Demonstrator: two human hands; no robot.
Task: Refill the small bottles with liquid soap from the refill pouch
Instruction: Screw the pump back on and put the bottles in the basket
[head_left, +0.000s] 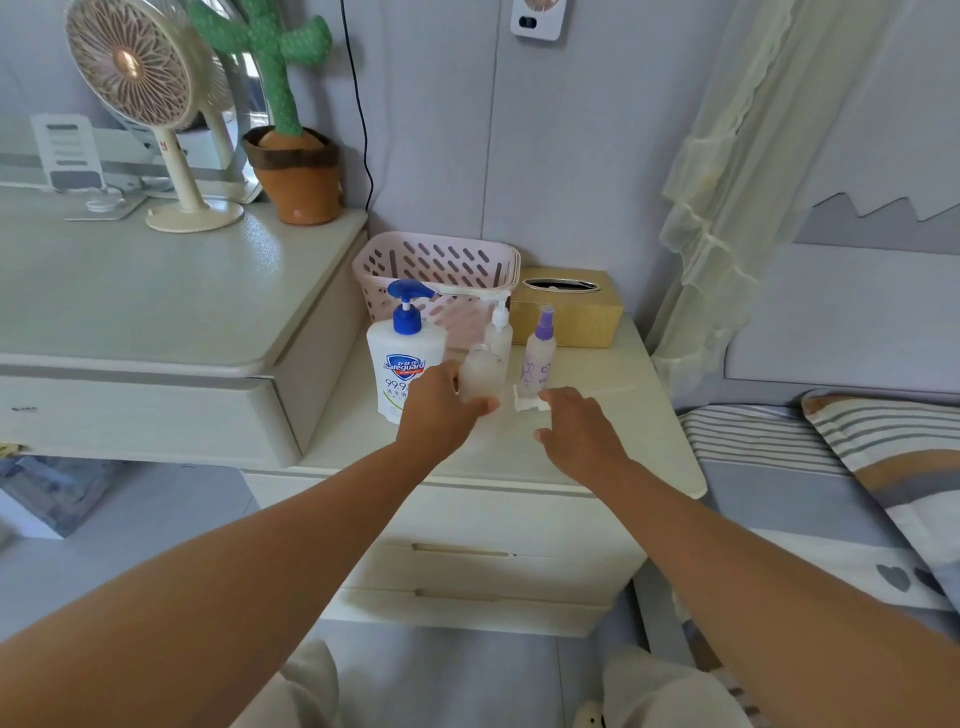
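**Left hand.** My left hand (436, 410) grips the frosted bottle (482, 375) round its lower body. The thumb is in front and the fingers are hidden behind. The bottle is upright and uncapped, at or just above the nightstand (644, 415), and I cannot tell which. It is just right of the Safeguard bottle (405, 364).

**Right hand.** My right hand (582, 436) is spread loosely and holds nothing. It is apart from the left, and its fingertips are near a small white piece (527, 401) that may be a cap or a wad.

**Behind.** A white pump bottle (500, 332) and a purple-topped sprayer (540, 358) both stand upright. No pouch is in view.

**Handling (judged).**
- The frosted bottle looks light and stiff-walled, and its narrow base should tip easily.
- Its matt surface should grip well when dry and slip once soapy.
- The best hold is mid-body below the shoulder, firm but not squeezing, with the neck left clear for pouring.
- The fill level cannot be read through the frosting.
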